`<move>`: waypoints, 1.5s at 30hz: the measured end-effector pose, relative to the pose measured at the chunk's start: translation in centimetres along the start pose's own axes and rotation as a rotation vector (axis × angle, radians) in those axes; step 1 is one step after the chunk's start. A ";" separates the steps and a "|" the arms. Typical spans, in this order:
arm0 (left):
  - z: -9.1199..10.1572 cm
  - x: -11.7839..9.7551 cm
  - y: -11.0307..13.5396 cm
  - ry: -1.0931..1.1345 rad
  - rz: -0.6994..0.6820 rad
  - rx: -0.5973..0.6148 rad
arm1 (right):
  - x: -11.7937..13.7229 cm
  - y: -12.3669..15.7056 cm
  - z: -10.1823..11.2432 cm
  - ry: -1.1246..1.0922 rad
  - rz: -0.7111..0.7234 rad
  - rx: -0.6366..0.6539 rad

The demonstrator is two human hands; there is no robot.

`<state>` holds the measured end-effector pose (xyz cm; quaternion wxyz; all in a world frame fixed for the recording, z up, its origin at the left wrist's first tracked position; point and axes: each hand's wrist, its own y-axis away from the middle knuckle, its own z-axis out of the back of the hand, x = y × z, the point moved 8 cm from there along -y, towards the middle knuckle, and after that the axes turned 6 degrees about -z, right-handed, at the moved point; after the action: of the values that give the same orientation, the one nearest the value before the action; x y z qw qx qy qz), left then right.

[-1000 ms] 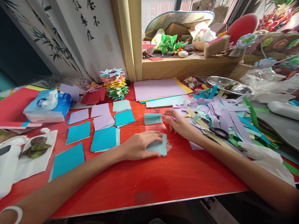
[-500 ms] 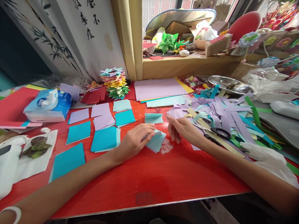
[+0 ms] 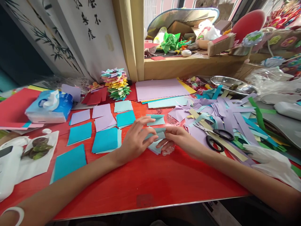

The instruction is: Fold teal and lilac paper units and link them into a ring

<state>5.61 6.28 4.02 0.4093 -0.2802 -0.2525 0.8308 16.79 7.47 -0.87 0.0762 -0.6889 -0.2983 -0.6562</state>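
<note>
While fingers of left hand (image 3: 135, 139) and right hand (image 3: 180, 138) pinch teal paper (image 3: 160, 134) | scroll (image 3: 91, 29) bears Chinese characters

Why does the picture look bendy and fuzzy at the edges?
Head view: the wide lens leans the window post and smears the left edge; the left hand, right hand and pale blue paper look sharp; the window is washed out.

The paper piece (image 3: 157, 135) is pale teal, the table (image 3: 150, 179) glossy red. The cut squares (image 3: 105, 140) are deep teal and lilac. The scissors (image 3: 217, 138) have black handles, and the white curtain (image 3: 70, 40) bears black bamboo leaves and brush characters.
</note>
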 end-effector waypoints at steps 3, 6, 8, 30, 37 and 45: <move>-0.6 1.2 0.0 0.137 0.150 0.052 | 0.3 0.0 -0.3 -0.012 0.045 0.033; -1.0 1.6 0.1 0.183 0.222 0.104 | 0.2 0.0 -0.7 0.041 0.048 0.042; -1.0 1.5 0.1 0.208 0.245 0.108 | 0.1 0.0 -0.7 0.096 0.044 0.019; -2.0 3.9 0.8 0.524 0.535 0.080 | 0.6 -0.4 1.2 0.103 0.167 -0.150; -2.2 3.8 0.8 0.549 0.533 0.089 | 0.6 -0.3 1.3 0.098 0.138 -0.196; -2.3 3.7 0.8 0.572 0.517 0.088 | 0.4 -0.2 1.3 0.116 0.141 -0.198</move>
<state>4.85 9.30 0.89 0.2517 -0.5370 -0.0134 0.8051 17.78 8.45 -0.71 0.0710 -0.6732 -0.1781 -0.7141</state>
